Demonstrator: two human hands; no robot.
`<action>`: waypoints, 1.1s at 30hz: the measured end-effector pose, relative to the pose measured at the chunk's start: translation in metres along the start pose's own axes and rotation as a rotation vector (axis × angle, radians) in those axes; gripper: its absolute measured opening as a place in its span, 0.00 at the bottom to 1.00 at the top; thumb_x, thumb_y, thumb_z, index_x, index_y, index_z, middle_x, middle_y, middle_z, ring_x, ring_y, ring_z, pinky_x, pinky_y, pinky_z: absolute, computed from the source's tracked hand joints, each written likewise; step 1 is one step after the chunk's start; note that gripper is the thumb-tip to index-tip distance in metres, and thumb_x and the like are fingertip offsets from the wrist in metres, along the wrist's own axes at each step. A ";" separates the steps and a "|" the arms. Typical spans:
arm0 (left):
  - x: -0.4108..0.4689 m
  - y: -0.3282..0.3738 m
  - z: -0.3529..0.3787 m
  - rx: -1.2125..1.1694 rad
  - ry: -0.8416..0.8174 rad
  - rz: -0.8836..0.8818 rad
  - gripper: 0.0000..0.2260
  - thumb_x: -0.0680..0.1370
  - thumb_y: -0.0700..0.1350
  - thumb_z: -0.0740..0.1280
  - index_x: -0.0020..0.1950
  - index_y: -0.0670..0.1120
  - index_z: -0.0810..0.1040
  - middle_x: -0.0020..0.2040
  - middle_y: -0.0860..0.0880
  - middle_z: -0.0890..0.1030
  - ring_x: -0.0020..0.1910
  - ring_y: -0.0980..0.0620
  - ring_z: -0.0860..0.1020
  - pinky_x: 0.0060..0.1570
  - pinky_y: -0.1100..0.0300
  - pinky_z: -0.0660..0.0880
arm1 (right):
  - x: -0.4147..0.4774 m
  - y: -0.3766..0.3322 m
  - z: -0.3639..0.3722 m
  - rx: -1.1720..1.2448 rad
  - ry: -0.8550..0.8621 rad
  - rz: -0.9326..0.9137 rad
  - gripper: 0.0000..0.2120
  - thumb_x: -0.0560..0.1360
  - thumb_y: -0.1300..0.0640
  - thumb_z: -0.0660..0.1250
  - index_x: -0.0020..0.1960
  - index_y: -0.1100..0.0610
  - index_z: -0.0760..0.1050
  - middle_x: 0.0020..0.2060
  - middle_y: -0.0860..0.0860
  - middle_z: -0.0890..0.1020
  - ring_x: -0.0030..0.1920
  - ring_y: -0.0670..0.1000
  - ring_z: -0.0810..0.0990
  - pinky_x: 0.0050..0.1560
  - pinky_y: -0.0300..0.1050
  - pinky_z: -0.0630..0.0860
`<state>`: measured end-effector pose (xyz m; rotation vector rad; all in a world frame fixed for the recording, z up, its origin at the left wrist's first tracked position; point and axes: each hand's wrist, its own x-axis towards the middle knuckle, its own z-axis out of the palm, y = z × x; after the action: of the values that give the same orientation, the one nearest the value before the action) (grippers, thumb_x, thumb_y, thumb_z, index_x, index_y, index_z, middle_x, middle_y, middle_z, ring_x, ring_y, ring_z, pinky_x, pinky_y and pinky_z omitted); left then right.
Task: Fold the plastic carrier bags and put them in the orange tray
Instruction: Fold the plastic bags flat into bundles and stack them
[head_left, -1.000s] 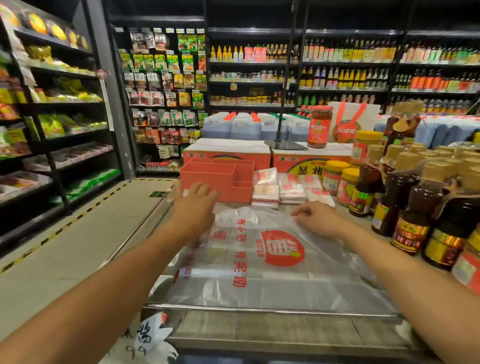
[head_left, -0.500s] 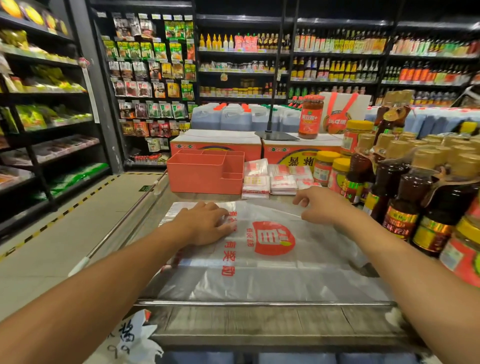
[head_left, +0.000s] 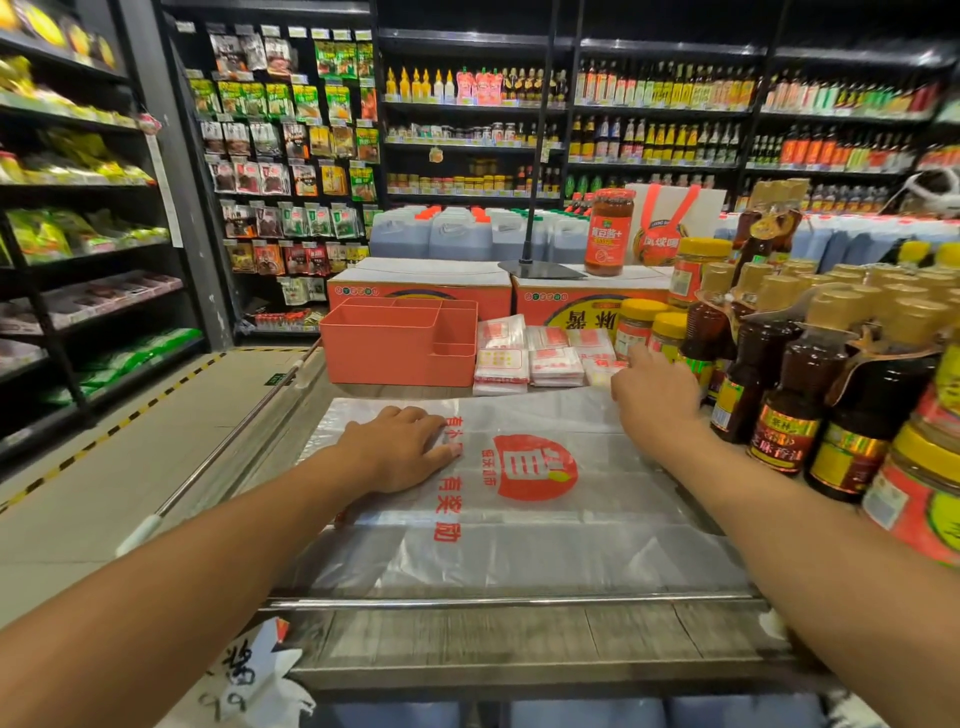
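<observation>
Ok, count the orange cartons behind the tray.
2, side by side: the left carton directly behind the orange tray, the right carton behind the folded bags, carrying a red jar. Others may be hidden.

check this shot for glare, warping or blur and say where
Head view: the wide-angle lens bows the shelves at the left edge and stretches the bottles at right; light is even, with a soft sheen on the bag near its front edge; its red logo reads sharp.

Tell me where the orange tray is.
Head view, left of centre: the orange tray stands behind the spread bag, with folded bags at its right.
</observation>
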<state>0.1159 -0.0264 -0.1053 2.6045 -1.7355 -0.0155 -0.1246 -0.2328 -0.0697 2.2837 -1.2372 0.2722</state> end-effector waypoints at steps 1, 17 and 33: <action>0.000 -0.001 0.000 0.000 -0.003 -0.005 0.31 0.80 0.71 0.49 0.80 0.58 0.59 0.81 0.52 0.63 0.78 0.46 0.61 0.71 0.34 0.65 | 0.000 0.000 0.001 -0.023 -0.027 0.009 0.13 0.78 0.59 0.67 0.61 0.51 0.81 0.60 0.53 0.75 0.62 0.56 0.75 0.54 0.50 0.71; 0.006 -0.007 0.004 -0.068 -0.053 -0.053 0.32 0.80 0.72 0.46 0.82 0.60 0.54 0.83 0.54 0.55 0.82 0.48 0.53 0.74 0.26 0.50 | -0.001 -0.020 0.017 0.516 -0.418 -0.218 0.38 0.78 0.26 0.49 0.81 0.46 0.58 0.81 0.50 0.58 0.80 0.56 0.57 0.78 0.60 0.57; 0.001 -0.009 -0.009 -0.116 0.128 0.028 0.25 0.81 0.65 0.61 0.76 0.57 0.68 0.78 0.52 0.67 0.76 0.47 0.64 0.72 0.35 0.64 | -0.068 -0.035 -0.057 0.780 -0.538 -0.815 0.20 0.67 0.36 0.78 0.54 0.42 0.79 0.53 0.38 0.76 0.53 0.40 0.75 0.53 0.34 0.73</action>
<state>0.1250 -0.0241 -0.0962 2.4419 -1.6755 0.0482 -0.1300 -0.1380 -0.0618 3.4693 -0.2762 -0.2265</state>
